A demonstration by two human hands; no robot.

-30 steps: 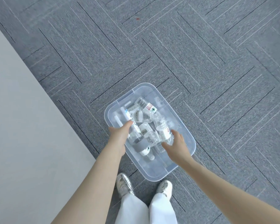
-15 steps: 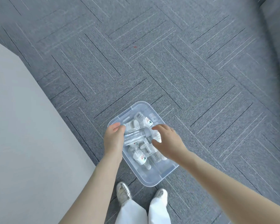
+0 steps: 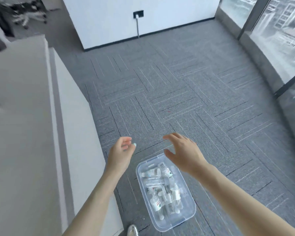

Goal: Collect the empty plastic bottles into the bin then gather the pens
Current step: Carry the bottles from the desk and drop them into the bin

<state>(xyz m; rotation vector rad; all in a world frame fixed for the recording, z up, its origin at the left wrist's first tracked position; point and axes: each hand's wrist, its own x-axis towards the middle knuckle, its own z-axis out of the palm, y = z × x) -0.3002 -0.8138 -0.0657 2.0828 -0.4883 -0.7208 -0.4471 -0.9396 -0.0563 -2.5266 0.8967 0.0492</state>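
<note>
Head view, looking down at a grey carpeted floor (image 3: 186,92). A clear plastic bin (image 3: 187,217) is sitting on the floor near the person's feet, and empty plastic bottles (image 3: 160,189) are lying jumbled inside it, several showing white labels with red print. No pen can be made out among them with certainty.

The left hand (image 3: 120,153) is hovering above the floor just left of the bin's far corner, its fingers loosely curled with the grip holding nothing. The right hand (image 3: 182,153) is hovering over the bin's far end, fingers spread and relaxed, its grip likewise wide and holding nothing. Neither hand is touching the bin or the bottles.

A pale table (image 3: 24,133) is running along the left side. A silver shoe (image 3: 132,230) is showing at the bottom edge, just left of the bin. A white wall (image 3: 160,14) carrying a dark socket plate (image 3: 138,14) is standing at the far end, and glass panels (image 3: 279,31) are lining the right side.
</note>
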